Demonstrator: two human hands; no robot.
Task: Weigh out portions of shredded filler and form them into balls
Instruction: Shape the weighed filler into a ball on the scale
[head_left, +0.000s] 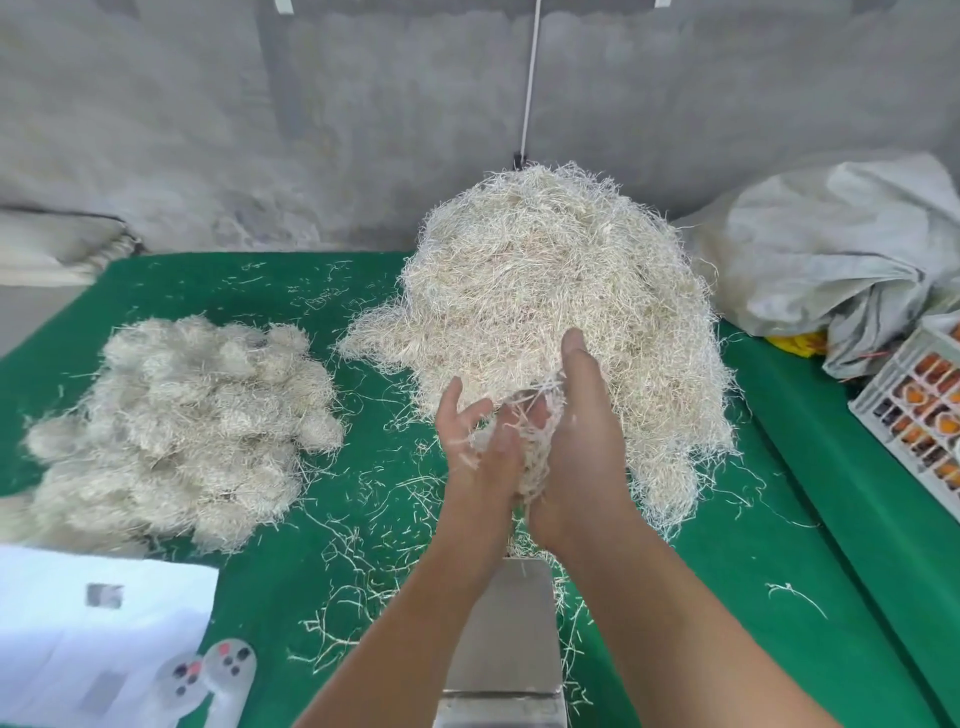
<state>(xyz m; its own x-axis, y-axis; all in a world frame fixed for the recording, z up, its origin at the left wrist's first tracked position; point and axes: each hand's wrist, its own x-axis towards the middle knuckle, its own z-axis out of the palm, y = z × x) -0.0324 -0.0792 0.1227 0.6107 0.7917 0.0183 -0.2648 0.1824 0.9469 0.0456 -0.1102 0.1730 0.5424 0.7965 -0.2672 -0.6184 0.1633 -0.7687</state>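
Right now we cup a small clump of shredded filler between both palms, above the metal scale at the near edge of the green counter. Our left hand has its fingers spread and loosely curved against the clump; our right hand presses in from the other side with fingers nearly straight, so each grip is wide, holding the wad by palm pressure. Just beyond our hands rises the big loose filler heap. To the left lies a pile of finished balls, well apart from the heap. Stray strands litter the counter. A white crate sits at the right edge.
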